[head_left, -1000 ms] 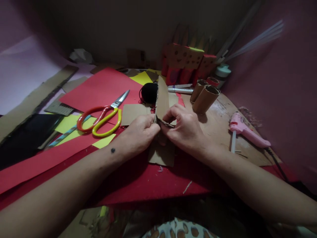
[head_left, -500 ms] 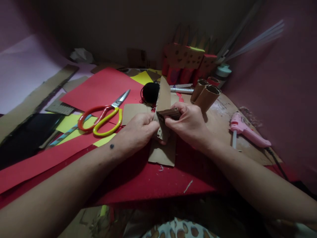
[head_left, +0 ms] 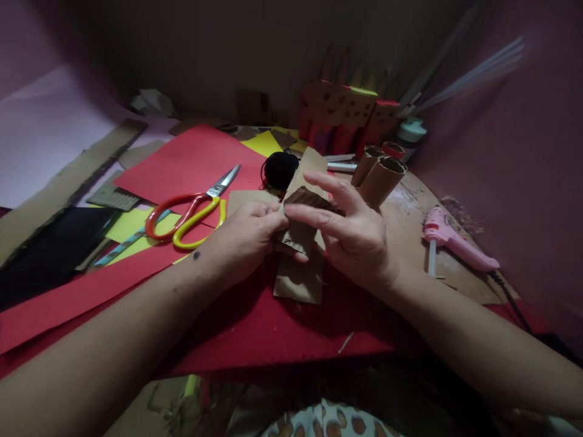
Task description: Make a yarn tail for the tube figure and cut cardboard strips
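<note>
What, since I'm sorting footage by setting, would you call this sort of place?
Most likely a craft corner or small making space, perhaps at home: a pink glue gun, scissors with red and yellow handles, and a red paper sheet point that way.

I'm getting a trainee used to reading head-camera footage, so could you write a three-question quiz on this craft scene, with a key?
1. Multiple choice: what is the left hand gripping?
a) a paintbrush
b) a piece of cardboard
c) a ruler

2. True or false: the pink glue gun lies farther to the right than the right hand.

3. Fill in the blank: the scissors have one red handle and one ______ handle.

Key: 1. b; 2. true; 3. yellow.
</note>
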The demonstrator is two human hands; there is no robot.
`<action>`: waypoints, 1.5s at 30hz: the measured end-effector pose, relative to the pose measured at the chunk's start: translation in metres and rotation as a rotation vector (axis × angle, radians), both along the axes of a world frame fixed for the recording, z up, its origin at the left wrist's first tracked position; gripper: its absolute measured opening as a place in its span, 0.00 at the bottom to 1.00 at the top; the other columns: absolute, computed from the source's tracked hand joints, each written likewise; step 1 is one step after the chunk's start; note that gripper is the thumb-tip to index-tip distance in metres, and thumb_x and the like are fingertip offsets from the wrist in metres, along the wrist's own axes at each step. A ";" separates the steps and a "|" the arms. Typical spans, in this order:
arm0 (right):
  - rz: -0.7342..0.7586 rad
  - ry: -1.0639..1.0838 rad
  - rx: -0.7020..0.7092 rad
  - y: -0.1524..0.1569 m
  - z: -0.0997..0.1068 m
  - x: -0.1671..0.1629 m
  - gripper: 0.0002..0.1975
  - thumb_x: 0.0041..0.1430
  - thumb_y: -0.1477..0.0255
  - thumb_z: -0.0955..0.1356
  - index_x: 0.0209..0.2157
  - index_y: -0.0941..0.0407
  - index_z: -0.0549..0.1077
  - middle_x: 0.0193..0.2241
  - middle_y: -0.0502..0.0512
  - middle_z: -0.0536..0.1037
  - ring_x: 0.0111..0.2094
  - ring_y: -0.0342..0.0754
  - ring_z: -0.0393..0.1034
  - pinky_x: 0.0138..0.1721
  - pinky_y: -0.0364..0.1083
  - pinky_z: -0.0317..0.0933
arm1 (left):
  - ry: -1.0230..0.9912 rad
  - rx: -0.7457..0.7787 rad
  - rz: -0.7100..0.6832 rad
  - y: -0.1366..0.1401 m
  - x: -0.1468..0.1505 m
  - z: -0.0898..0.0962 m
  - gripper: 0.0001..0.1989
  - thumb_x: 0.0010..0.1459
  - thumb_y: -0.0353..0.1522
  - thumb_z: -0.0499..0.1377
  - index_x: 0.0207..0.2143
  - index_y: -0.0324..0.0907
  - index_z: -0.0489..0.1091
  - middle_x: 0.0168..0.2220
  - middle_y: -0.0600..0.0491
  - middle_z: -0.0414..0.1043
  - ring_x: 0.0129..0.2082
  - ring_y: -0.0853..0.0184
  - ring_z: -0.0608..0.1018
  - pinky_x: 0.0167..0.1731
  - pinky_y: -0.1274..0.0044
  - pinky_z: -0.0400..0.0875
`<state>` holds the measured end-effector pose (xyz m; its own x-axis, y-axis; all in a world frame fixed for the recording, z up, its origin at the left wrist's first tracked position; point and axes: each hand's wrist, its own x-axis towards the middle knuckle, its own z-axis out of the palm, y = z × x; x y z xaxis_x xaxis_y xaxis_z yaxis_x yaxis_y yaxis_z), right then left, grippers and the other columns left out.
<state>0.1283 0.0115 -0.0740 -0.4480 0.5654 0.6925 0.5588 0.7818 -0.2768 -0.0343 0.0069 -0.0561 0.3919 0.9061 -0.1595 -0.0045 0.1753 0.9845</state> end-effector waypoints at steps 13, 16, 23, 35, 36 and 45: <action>-0.138 -0.026 0.091 0.010 -0.001 -0.011 0.07 0.52 0.77 0.66 0.24 0.54 0.71 0.50 0.58 0.68 0.50 0.58 0.60 0.50 0.60 0.57 | 0.178 0.153 0.080 -0.004 0.001 0.002 0.09 0.52 0.25 0.52 0.21 0.39 0.66 0.20 0.58 0.66 0.19 0.75 0.66 0.20 0.83 0.62; -0.144 -0.033 0.083 0.009 -0.002 -0.014 0.09 0.53 0.79 0.64 0.22 0.55 0.70 0.51 0.57 0.68 0.50 0.58 0.59 0.50 0.58 0.57 | 0.231 0.167 0.110 -0.004 0.001 0.002 0.11 0.51 0.23 0.51 0.18 0.39 0.62 0.17 0.60 0.61 0.16 0.76 0.62 0.17 0.84 0.57; -0.160 -0.027 0.130 0.013 -0.008 -0.019 0.10 0.54 0.80 0.62 0.22 0.55 0.67 0.49 0.61 0.69 0.49 0.56 0.61 0.49 0.57 0.60 | 0.182 0.166 0.100 -0.004 0.004 0.001 0.13 0.53 0.24 0.51 0.17 0.39 0.58 0.15 0.61 0.56 0.15 0.78 0.61 0.14 0.86 0.55; -0.059 -0.024 0.148 0.019 -0.010 -0.011 0.05 0.52 0.81 0.63 0.26 0.57 0.66 0.47 0.68 0.69 0.49 0.56 0.66 0.46 0.55 0.64 | 0.091 0.104 0.026 -0.004 0.001 -0.001 0.11 0.51 0.21 0.49 0.21 0.38 0.67 0.19 0.59 0.68 0.19 0.77 0.71 0.19 0.88 0.64; -0.055 -0.029 0.147 0.019 -0.009 -0.010 0.05 0.52 0.81 0.63 0.26 0.57 0.66 0.47 0.67 0.69 0.48 0.55 0.66 0.46 0.54 0.64 | 0.094 0.100 0.034 -0.003 0.001 -0.002 0.11 0.51 0.21 0.49 0.21 0.38 0.66 0.20 0.58 0.69 0.19 0.77 0.71 0.18 0.88 0.64; 0.003 -0.112 0.116 0.021 -0.005 -0.002 0.04 0.50 0.80 0.66 0.27 0.57 0.68 0.50 0.64 0.68 0.49 0.54 0.66 0.43 0.52 0.67 | 0.036 0.070 0.018 0.002 -0.002 -0.013 0.07 0.52 0.24 0.50 0.23 0.39 0.65 0.22 0.57 0.68 0.24 0.71 0.75 0.30 0.76 0.75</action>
<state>0.1259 0.0323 -0.0792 -0.5278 0.4833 0.6985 0.5790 0.8064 -0.1204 -0.0361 0.0092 -0.0694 0.3708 0.9223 -0.1091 0.0282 0.1063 0.9939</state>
